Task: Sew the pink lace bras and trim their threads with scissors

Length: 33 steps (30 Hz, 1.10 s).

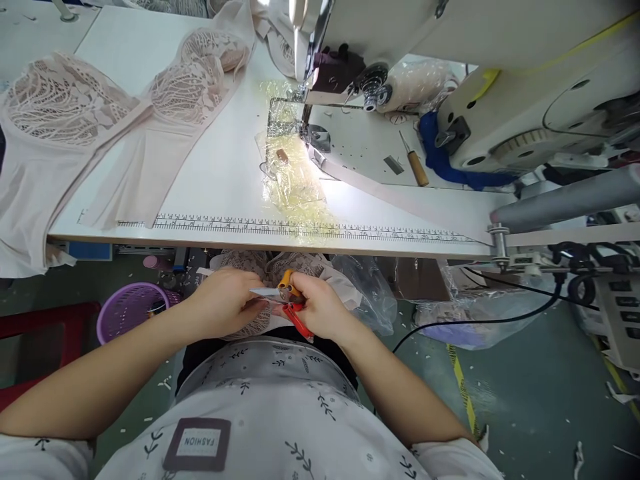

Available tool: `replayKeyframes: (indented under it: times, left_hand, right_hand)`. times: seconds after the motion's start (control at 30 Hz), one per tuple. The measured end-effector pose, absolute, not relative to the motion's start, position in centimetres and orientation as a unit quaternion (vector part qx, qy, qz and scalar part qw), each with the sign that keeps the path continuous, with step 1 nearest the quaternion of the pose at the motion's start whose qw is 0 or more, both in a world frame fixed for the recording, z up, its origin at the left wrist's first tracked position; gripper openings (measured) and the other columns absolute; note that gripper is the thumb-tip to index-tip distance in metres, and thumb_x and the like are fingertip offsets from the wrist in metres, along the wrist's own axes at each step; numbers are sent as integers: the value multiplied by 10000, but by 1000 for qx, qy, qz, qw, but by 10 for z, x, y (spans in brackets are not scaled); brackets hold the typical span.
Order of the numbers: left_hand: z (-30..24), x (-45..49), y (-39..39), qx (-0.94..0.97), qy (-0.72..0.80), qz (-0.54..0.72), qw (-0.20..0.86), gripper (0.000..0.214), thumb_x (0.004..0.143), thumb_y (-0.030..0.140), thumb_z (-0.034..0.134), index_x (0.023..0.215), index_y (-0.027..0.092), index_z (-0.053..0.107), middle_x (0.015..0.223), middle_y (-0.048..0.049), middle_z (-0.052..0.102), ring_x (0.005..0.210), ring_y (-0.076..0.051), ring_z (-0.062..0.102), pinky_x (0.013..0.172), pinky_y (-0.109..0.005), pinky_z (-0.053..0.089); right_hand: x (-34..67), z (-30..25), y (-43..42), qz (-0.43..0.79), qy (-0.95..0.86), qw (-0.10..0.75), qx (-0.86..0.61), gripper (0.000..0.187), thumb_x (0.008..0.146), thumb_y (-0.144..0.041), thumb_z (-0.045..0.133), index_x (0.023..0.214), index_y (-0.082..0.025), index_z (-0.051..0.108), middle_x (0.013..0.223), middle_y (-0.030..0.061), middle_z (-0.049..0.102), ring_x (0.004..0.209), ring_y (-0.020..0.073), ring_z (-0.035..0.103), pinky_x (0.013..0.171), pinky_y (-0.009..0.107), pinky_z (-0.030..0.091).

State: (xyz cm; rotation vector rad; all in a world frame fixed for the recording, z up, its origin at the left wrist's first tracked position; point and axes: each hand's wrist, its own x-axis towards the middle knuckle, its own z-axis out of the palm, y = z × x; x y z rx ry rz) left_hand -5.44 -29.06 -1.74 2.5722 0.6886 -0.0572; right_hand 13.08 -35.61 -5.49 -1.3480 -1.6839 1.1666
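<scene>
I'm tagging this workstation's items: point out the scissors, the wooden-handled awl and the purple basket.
Scissors (273, 292), head view: blade, near the handles.
Wooden-handled awl (417, 168), head view: its handle.
Purple basket (121, 311), head view: inner wall.

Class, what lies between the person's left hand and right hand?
Scissors show there in the head view, held in the right hand, pointing toward the left hand.

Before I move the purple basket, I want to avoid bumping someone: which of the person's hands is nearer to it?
Left. The left hand is to the right of the purple basket, apart from it; the right hand, holding the scissors, is farther right.
</scene>
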Motion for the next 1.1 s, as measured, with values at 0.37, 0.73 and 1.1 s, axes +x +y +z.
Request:
replayKeyframes:
  times: [0.37,0.73,1.1]
  left_hand:
    - [6,-88,-271,954,220,-63,194,215,889,274,478,836,196,672,720,-37,654,697,-194,569,679,-331,318]
    - [13,-117,-273,822,271,41,500,101,823,194,558,861,155,644,837,-55,629,779,-147,596,711,-215,469]
    - [-37,-114,-297,541,330,225,740,346,702,391,732,818,166,496,799,-39,646,745,-152,621,661,-274,485]
  right_hand:
    - [139,-43,-368,424,-679,303,-517,94,686,-160,550,703,-211,472,689,10,557,600,151,500,528,249,399]
    - [158,-46,-389,419,-708,274,-499,117,738,-121,583,792,-218,546,767,11,620,647,151,558,560,247,422]
    - [160,-43,-393,440,-691,299,-489,124,810,-226,594,742,-219,490,740,20,599,630,148,548,547,248,438]
